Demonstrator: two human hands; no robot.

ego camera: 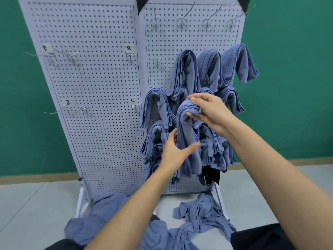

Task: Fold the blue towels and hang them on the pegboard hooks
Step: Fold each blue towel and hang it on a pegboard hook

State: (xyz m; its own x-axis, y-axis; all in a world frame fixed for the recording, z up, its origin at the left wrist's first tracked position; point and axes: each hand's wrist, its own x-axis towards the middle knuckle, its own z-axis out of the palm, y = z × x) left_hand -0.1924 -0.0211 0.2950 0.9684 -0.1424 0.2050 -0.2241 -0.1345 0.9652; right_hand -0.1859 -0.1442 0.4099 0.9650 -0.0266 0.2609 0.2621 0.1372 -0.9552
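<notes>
Dead centre, against the pegboard (180, 37): folded blue towel (187, 127), pinched at its top fold by right hand (209, 110) at 1 o'clock, clasped lower down between thumb and fingers of left hand (175, 150) at 7 o'clock. Hung towels (210, 67) around; loose towels (203, 219) heaped at 6 o'clock.

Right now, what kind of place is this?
Likely a staged workroom or test room, not a home: a freestanding pegboard with hooks, a bare green wall, and blue towels heaped on the plain floor.
</notes>
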